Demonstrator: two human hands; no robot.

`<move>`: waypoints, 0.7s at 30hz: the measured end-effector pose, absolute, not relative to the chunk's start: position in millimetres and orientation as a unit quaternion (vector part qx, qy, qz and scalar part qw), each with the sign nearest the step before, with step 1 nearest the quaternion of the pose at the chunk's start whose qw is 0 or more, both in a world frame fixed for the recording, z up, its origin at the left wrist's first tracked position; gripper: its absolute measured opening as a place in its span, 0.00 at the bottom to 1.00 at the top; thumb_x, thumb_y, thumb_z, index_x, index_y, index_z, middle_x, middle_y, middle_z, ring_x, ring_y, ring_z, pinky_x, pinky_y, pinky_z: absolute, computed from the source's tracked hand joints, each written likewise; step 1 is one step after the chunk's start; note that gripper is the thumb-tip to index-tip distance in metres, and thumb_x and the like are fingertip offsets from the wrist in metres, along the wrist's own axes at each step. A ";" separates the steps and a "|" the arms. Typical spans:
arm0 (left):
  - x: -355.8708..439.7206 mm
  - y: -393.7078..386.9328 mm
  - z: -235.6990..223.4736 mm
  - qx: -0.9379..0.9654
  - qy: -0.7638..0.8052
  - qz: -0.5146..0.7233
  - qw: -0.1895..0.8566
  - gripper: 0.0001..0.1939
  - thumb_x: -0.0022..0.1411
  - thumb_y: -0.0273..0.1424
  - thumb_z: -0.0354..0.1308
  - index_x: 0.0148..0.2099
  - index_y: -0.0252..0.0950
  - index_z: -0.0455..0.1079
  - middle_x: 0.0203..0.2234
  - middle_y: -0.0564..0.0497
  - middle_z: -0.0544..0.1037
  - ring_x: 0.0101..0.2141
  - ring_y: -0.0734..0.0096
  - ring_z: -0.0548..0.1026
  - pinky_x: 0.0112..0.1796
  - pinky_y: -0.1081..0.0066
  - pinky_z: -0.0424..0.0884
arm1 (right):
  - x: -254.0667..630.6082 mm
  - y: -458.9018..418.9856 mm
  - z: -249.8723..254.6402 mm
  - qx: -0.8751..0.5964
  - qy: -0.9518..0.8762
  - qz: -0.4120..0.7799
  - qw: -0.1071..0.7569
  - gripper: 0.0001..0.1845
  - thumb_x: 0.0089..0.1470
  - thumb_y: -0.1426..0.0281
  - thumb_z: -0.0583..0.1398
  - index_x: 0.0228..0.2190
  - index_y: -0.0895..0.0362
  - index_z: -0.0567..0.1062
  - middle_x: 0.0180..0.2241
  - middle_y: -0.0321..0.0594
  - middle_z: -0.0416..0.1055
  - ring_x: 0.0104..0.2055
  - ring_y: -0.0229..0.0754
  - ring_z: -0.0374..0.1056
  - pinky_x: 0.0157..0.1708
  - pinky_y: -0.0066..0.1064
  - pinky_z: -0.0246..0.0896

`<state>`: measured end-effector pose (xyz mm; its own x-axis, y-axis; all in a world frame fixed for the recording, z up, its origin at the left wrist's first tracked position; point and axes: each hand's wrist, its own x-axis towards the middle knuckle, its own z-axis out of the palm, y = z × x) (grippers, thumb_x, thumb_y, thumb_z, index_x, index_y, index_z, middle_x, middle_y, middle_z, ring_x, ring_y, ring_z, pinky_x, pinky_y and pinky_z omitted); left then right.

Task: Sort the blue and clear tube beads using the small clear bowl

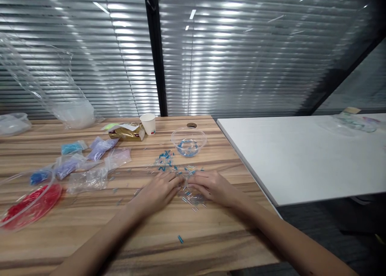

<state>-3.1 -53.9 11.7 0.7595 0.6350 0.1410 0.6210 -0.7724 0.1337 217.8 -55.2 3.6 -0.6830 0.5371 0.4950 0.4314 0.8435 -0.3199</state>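
Observation:
My left hand (164, 187) and my right hand (212, 187) rest low over the wooden table, fingertips nearly meeting. The fingers of both are bent and pressed together, and what they may hold is too small or hidden to make out. Around them lie small tube-shaped pieces, like bugle beads, in blue and clear tones. One pile of blue tubes (164, 159) sits just beyond my left hand. More clear and bluish tubes (189, 197) are scattered between and below the hands. Behind them stands a clear plastic bowl (189, 141) with blue tubes inside. A lone blue tube (180, 239) lies nearer me.
Small bags of purple pieces (68, 165) and a blue bag (72, 148) lie at left, beside a clear container (45, 203) with red contents. A paper cup (148, 124) and a gold packet (128, 132) stand at the back. A white table (295, 159) adjoins at right.

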 end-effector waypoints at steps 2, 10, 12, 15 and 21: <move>-3.4 -54.0 11.7 0.938 0.332 0.087 0.038 0.11 0.68 0.28 0.45 0.49 0.35 0.65 0.39 0.46 0.72 0.40 0.62 0.69 0.41 0.64 0.66 | 217.4 -55.4 4.4 -0.264 -0.913 0.093 0.298 0.12 0.61 0.73 0.50 0.36 0.59 0.74 0.30 0.39 0.72 0.29 0.36 0.66 0.30 0.25 0.61; -5.2 -53.4 7.4 0.941 0.324 0.092 0.029 0.13 0.68 0.29 0.44 0.51 0.36 0.64 0.41 0.45 0.72 0.42 0.61 0.69 0.44 0.62 0.65 | 215.9 -57.1 6.7 -0.267 -0.918 0.123 0.267 0.11 0.61 0.73 0.51 0.36 0.59 0.74 0.31 0.39 0.73 0.30 0.36 0.67 0.32 0.26 0.60; -5.2 -53.1 6.8 0.942 0.323 0.090 0.028 0.13 0.68 0.29 0.44 0.52 0.36 0.64 0.41 0.45 0.72 0.42 0.61 0.69 0.44 0.62 0.65 | 215.6 -56.9 7.0 -0.269 -0.920 0.134 0.252 0.11 0.61 0.74 0.52 0.36 0.58 0.74 0.31 0.39 0.73 0.30 0.36 0.67 0.32 0.25 0.60; -5.1 -53.1 7.6 0.941 0.324 0.091 0.025 0.13 0.68 0.29 0.43 0.52 0.36 0.64 0.40 0.45 0.72 0.42 0.62 0.69 0.43 0.62 0.65 | 215.8 -56.4 7.0 -0.264 -0.921 0.143 0.250 0.10 0.60 0.74 0.52 0.35 0.58 0.75 0.32 0.39 0.73 0.31 0.35 0.67 0.32 0.25 0.60; -5.2 -53.1 11.4 0.940 0.329 0.087 0.039 0.12 0.67 0.29 0.45 0.51 0.36 0.65 0.40 0.46 0.73 0.42 0.61 0.69 0.43 0.62 0.65 | 216.7 -56.2 6.5 -0.273 -0.919 0.156 0.236 0.10 0.61 0.74 0.53 0.35 0.58 0.75 0.33 0.39 0.73 0.31 0.36 0.67 0.32 0.25 0.59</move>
<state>-5.2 -53.1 11.4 0.7688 0.6246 0.1374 0.6112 -0.7808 0.1294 216.7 -56.2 6.5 -0.7393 0.5754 0.3497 0.4280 0.8025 -0.4157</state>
